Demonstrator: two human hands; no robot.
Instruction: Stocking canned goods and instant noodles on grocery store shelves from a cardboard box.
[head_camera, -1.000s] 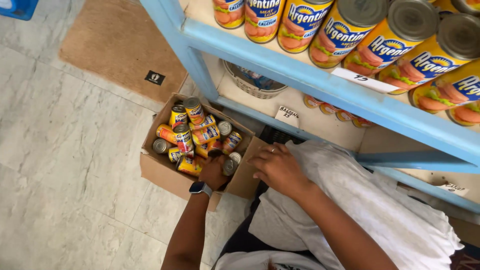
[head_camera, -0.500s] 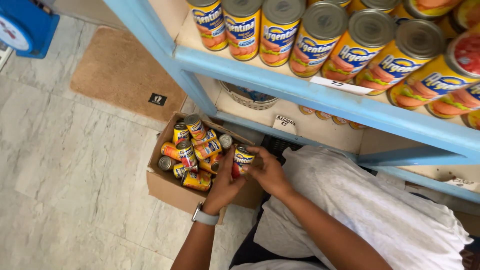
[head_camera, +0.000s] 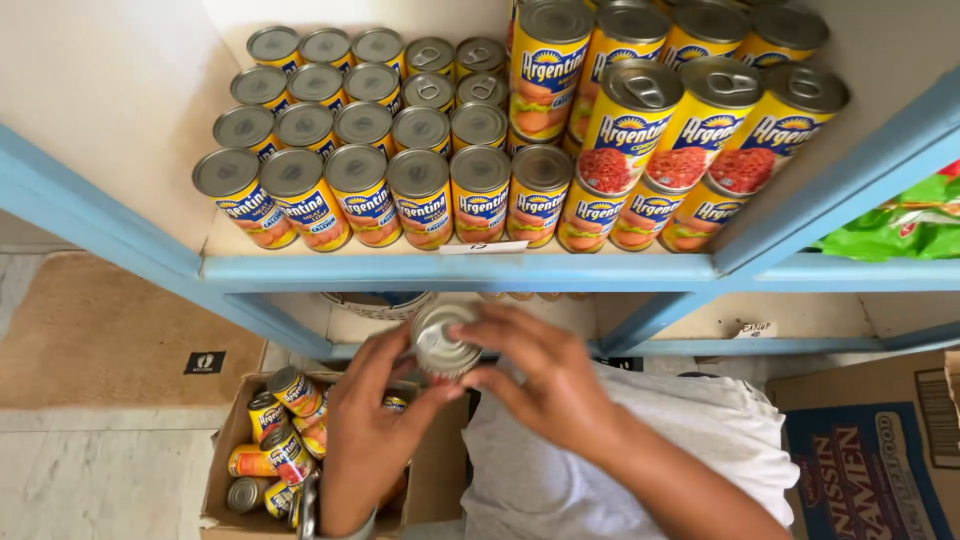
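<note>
Both hands hold one yellow food can (head_camera: 443, 342), its silver end facing me, just below the blue shelf edge (head_camera: 455, 270). My left hand (head_camera: 372, 430) grips it from the left and below; my right hand (head_camera: 540, 372) covers its right side. Under the left hand an open cardboard box (head_camera: 222, 472) on the floor holds several more yellow cans (head_camera: 283, 430), lying at odd angles. On the shelf above, rows of matching yellow cans (head_camera: 420, 195) stand upright, with a taller stacked group (head_camera: 690, 140) to the right.
A tan doormat (head_camera: 90, 330) lies on the tiled floor at left. A blue-printed cardboard carton (head_camera: 870, 450) stands at lower right. Green packets (head_camera: 895, 225) fill the neighbouring shelf bay. A round container (head_camera: 378, 303) sits on the lower shelf. My white shirt (head_camera: 640, 440) covers my lap.
My head has tipped up, so the shelf of cans now fills the view. Both hands lifted one can out of the box and raised it toward the shelf edge.
</note>
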